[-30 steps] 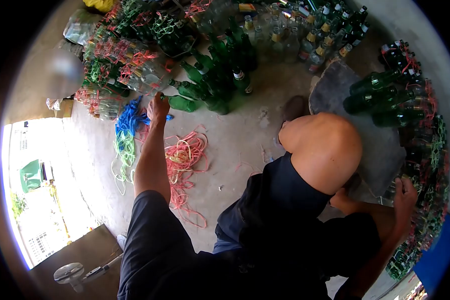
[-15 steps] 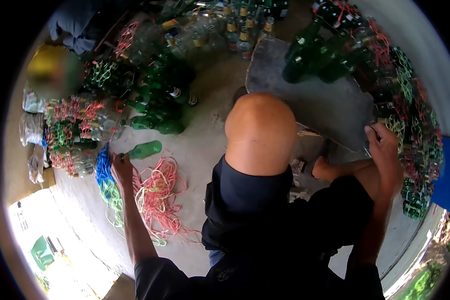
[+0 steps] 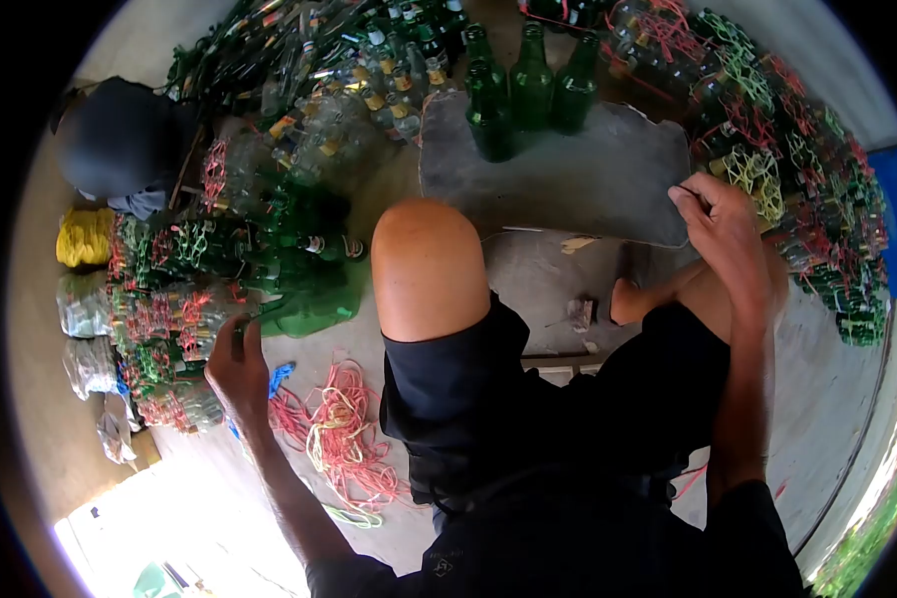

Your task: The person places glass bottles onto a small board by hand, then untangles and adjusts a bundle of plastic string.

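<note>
My left hand (image 3: 237,364) is closed round the neck of a green glass bottle (image 3: 314,311), whose body is blurred and overlaps other green bottles (image 3: 304,234) on the floor. Below it lies a tangle of pink and pale green plastic string (image 3: 344,429), with a scrap of blue string (image 3: 281,375) beside it. My right hand (image 3: 720,224) is held with its fingers pinched together near the right corner of a dark grey board (image 3: 588,189); what is between them, if anything, is too small to tell. Several green bottles (image 3: 531,80) stand upright on the board.
Bundles of bottles tied with string (image 3: 174,299) are stacked at the left, and more bundles (image 3: 807,189) line the right wall. Many clear bottles (image 3: 369,100) stand at the back. Yellow string roll (image 3: 85,237) sits far left. A person in dark headwear (image 3: 125,135) is at upper left.
My view has turned left and up. The bottle in my left hand has moved towards the other green bottles and blurred. My right hand stays pinched near the board's corner.
</note>
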A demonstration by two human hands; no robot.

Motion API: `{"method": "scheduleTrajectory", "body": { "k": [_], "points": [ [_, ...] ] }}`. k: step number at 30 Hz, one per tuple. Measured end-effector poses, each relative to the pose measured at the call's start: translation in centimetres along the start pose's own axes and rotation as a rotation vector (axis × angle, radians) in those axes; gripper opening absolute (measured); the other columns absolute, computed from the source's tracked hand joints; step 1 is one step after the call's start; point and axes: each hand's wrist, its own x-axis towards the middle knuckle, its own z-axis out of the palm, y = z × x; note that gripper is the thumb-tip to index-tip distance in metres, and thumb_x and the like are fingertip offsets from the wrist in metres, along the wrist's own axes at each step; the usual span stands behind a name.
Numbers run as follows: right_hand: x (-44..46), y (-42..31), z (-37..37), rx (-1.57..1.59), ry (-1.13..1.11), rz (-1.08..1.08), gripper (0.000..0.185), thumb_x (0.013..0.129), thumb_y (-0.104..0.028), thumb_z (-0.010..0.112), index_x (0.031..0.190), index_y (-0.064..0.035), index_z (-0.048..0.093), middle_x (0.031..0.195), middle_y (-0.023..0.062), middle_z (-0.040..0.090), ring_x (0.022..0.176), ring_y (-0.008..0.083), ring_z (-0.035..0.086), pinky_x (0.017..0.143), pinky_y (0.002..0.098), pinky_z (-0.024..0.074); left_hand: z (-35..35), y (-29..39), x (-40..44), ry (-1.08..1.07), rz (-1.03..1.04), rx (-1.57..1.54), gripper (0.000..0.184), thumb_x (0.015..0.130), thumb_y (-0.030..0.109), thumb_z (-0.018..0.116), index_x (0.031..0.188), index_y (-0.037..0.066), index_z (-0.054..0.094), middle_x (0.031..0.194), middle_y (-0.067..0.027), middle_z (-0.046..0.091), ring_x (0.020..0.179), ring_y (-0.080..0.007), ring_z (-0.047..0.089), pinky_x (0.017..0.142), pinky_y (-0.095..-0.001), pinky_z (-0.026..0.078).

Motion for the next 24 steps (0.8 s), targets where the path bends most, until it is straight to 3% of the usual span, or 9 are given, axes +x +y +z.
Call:
{"method": "scheduleTrajectory", "body": {
  "k": [4, 7, 10, 13, 16, 20, 23, 24],
  "points": [
    [-0.5, 0.4, -0.6, 0.021, 0.047, -0.052, 0.018, 0.094, -0.013, 0.072, 0.085, 0.0001, 0.065, 0.066, 0.0155, 0.058, 0.056, 0.0271, 0.053, 0.056, 0.0386, 0.0430, 1.7, 6.5, 3.9, -0.016, 0.101, -0.117, 0.019, 0.095, 0.012, 0.072, 0.109, -0.002, 0.073, 0.078, -0.0023, 0.066, 0.068, -0.0057, 0.055, 0.060, -0.0238, 0.044],
    [-0.7, 0.6, -0.9, -0.026, 0.049, -0.022, 0.020, 0.093, -0.015, 0.073, 0.083, -0.0009, 0.064, 0.065, 0.0159, 0.056, 0.056, 0.0306, 0.052, 0.057, 0.0411, 0.0432, 3.1, 11.6, 6.0, -0.035, 0.302, -0.110, 0.019, 0.095, 0.011, 0.073, 0.109, -0.001, 0.073, 0.079, -0.0048, 0.067, 0.067, -0.0064, 0.055, 0.059, -0.0247, 0.044],
    [-0.7, 1.1, -1.0, -0.049, 0.067, -0.079, 0.021, 0.093, -0.017, 0.073, 0.081, -0.0015, 0.063, 0.064, 0.0170, 0.055, 0.057, 0.0345, 0.053, 0.057, 0.0431, 0.0434, 4.9, 15.5, 7.9, -0.078, 0.468, -0.108, 0.021, 0.097, 0.012, 0.073, 0.114, 0.000, 0.073, 0.070, 0.0037, 0.052, 0.063, -0.0023, 0.041, 0.053, -0.0237, 0.031],
    [-0.7, 1.1, -1.0, -0.043, 0.092, -0.108, 0.023, 0.092, -0.017, 0.073, 0.080, -0.0014, 0.062, 0.065, 0.0172, 0.057, 0.059, 0.0363, 0.055, 0.058, 0.0439, 0.0441, 6.9, 18.9, 9.3, -0.121, 0.608, -0.142, 0.020, 0.096, 0.010, 0.075, 0.112, 0.000, 0.073, 0.068, 0.0041, 0.046, 0.061, -0.0031, 0.037, 0.051, -0.0255, 0.029],
    [-0.6, 1.7, -0.8, -0.012, 0.102, -0.130, 0.017, 0.093, -0.012, 0.073, 0.086, 0.0004, 0.065, 0.063, 0.0117, 0.053, 0.054, 0.0201, 0.046, 0.055, 0.0360, 0.0394, 8.7, 22.9, 9.1, -0.185, 0.693, -0.233, 0.020, 0.094, 0.009, 0.077, 0.111, -0.001, 0.073, 0.066, 0.0016, 0.050, 0.059, -0.0040, 0.040, 0.051, -0.0257, 0.032],
    [-0.5, 1.8, -0.8, -0.015, 0.110, -0.172, 0.019, 0.093, -0.013, 0.073, 0.084, 0.0007, 0.064, 0.063, 0.0121, 0.054, 0.054, 0.0217, 0.047, 0.055, 0.0362, 0.0403, 12.1, 26.4, 9.4, -0.189, 0.828, -0.252, 0.020, 0.091, 0.009, 0.078, 0.108, -0.001, 0.075, 0.066, -0.0062, 0.061, 0.057, -0.0067, 0.047, 0.052, -0.0276, 0.041],
    [-0.5, 2.0, -0.8, -0.010, 0.108, -0.148, 0.019, 0.093, -0.013, 0.073, 0.084, 0.0010, 0.064, 0.063, 0.0127, 0.055, 0.054, 0.0221, 0.048, 0.055, 0.0362, 0.0410, 15.2, 28.2, 9.8, -0.221, 0.841, -0.258, 0.019, 0.091, 0.012, 0.078, 0.106, 0.000, 0.075, 0.063, -0.0078, 0.060, 0.055, -0.0083, 0.048, 0.052, -0.0284, 0.042],
    [-0.5, 2.1, -0.8, -0.007, 0.111, -0.149, 0.019, 0.093, -0.013, 0.073, 0.084, 0.0009, 0.064, 0.064, 0.0129, 0.056, 0.054, 0.0224, 0.049, 0.054, 0.0363, 0.0412, 16.3, 28.7, 10.1, -0.219, 0.860, -0.277, 0.019, 0.090, 0.015, 0.078, 0.103, 0.002, 0.076, 0.063, -0.0113, 0.062, 0.052, -0.0139, 0.053, 0.053, -0.0317, 0.045]
  ]
}}
